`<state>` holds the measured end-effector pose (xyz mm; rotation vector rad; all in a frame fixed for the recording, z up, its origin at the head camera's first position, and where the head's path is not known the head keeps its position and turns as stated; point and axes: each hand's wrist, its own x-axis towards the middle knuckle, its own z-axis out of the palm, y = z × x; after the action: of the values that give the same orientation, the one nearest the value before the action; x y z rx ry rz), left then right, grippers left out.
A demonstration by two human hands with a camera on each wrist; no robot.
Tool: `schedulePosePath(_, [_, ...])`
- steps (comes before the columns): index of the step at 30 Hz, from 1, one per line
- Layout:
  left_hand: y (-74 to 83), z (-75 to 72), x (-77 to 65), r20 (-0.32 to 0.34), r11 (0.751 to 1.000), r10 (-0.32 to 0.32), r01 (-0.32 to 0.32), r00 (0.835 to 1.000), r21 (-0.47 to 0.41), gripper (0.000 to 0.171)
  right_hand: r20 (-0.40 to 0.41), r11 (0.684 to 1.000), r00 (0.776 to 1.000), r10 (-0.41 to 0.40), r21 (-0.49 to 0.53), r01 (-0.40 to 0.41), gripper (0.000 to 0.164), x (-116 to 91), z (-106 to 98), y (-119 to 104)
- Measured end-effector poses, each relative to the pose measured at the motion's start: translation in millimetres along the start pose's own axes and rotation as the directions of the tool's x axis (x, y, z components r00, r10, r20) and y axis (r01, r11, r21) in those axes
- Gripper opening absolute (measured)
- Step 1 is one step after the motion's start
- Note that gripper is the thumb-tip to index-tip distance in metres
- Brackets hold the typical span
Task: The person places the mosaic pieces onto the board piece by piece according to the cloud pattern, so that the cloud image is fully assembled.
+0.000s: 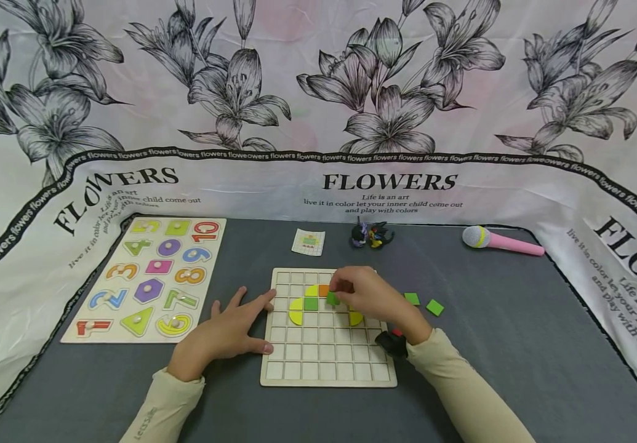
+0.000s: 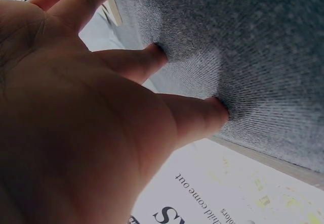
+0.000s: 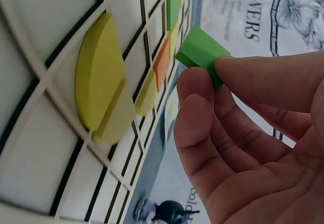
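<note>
A pale wooden grid board [image 1: 309,371] lies on the grey cloth. On its upper cells sit yellow curved tiles [image 1: 296,311], a green square tile [image 1: 311,304] and an orange tile [image 1: 324,290]. Over the board's upper right part, my right hand [image 1: 373,299] pinches another green square tile [image 3: 200,52] between thumb and fingertips; the right wrist view shows it tilted and apart from the grid. My left hand [image 1: 224,332] spreads its fingers at the board's left edge, some touching that edge. Two of its fingertips press the cloth in the left wrist view.
Two loose green tiles [image 1: 423,303] lie right of the board. Behind it are a small pattern card [image 1: 308,242], small dark figures [image 1: 370,234] and a pink toy microphone [image 1: 503,242]. A number-and-shape puzzle board [image 1: 116,318] lies at the left. A flowered cloth [image 1: 274,203] hangs behind.
</note>
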<state>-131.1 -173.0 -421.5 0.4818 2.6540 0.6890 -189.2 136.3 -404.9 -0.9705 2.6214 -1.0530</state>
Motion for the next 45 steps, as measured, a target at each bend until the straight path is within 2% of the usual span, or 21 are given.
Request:
schedulePosePath(7, [-1.6, 1.1, 0.3, -0.002, 1.0, 0.0, 0.0, 1.0, 0.006, 0.105, 0.052, 1.0, 0.999, -0.013, -0.021, 0.015, 0.015, 9.7, 10.6, -1.4])
schedulePosePath(25, [0.6, -0.5, -1.2, 0.0, 1.0, -0.006, 0.006, 1.0, 0.006, 0.105, 0.033, 0.986, 0.997, -0.071, -0.15, 0.075, 0.018, 13.0, 20.4, -3.9])
schedulePosePath(33, [0.2, 0.5, -0.5, -0.002, 1.0, -0.007, 0.007, 1.0, 0.003, 0.104, 0.049, 0.974, 0.995, -0.084, -0.207, 0.092, 0.016, 15.1, 25.0, -4.0])
schedulePosePath(40, [0.4, 0.3, 0.0, -0.002, 1.0, -0.006, 0.006, 1.0, 0.0, 0.104, 0.021, 0.986, 0.999, -0.032, -0.165, 0.035, 0.014, 5.3, 15.5, -0.5])
schedulePosePath(45, [0.0, -0.6, 0.0, 0.002, 1.0, -0.007, 0.007, 1.0, -0.004, 0.104, -0.04, 0.99, 0.999, 0.003, -0.141, -0.008, 0.013, -10.9, -0.7, 5.4])
